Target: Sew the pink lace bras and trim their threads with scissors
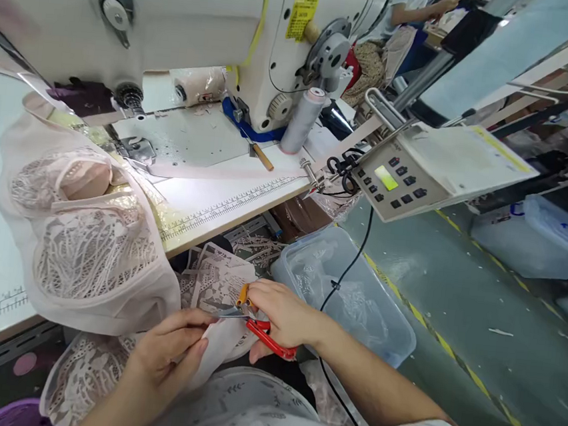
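Note:
Over the lap, my left hand pinches the edge of a pale pink fabric piece. My right hand is closed on scissors with red handles. Their blades point left and touch the fabric's top edge near my left fingertips. Something orange sits at my right index finger, partly hidden. A pale pink lace bra lies on the sewing table at the left. More lace pieces hang below the table edge.
A white sewing machine stands on the table, with a thread cone and a wooden-handled tool. At right are a control panel, a clear plastic bin and a black cable. Another person's arm shows behind.

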`<state>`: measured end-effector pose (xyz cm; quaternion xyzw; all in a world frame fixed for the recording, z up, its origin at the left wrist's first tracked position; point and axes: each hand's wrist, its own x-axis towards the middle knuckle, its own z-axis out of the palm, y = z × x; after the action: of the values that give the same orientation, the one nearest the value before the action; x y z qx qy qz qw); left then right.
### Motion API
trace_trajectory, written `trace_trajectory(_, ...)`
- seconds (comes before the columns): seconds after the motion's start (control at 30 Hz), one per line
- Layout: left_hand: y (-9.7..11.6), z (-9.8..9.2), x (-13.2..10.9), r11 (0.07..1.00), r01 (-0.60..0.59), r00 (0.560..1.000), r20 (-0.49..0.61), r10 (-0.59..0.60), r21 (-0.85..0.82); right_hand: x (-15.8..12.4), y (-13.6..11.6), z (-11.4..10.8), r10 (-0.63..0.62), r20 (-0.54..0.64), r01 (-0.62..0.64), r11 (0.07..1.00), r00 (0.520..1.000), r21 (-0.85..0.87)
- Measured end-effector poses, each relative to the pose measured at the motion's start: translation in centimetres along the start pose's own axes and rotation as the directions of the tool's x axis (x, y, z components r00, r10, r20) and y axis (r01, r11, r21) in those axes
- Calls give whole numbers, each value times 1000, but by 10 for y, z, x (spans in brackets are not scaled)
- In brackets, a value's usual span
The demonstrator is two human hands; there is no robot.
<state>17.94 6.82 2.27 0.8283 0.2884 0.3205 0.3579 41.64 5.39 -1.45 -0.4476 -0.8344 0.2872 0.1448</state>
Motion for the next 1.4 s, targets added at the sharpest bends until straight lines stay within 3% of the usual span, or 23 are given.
trace_trajectory(0.37, 3, -3, 0, 996, 88, 991, -101, -89, -16, -1, -6, 2, -58, 3, 58, 998, 998, 3)
trace_trajectory(0.9, 2, -4, -1, 987, 139, 985, -90, -145, -74, -7, -3, 9, -29, -21, 31, 997, 999, 69)
trace_trajectory(1.07, 2, -4, -2, 985, 161, 984, -62, -164, -62, -7, -2, 6, 24, -140, 8, 975, 990, 222)
trace_trajectory(1.23, 3, -6, -7, 992, 128, 991, -29, -128, 2, -1, -15, -11, 63, -330, 60, 935, 942, 349)
trace_trajectory(1.4, 3, -8, -10, 994, 58, 998, 14, -60, 96, 7, -27, -7, 65, -204, 16, 928, 977, 373)
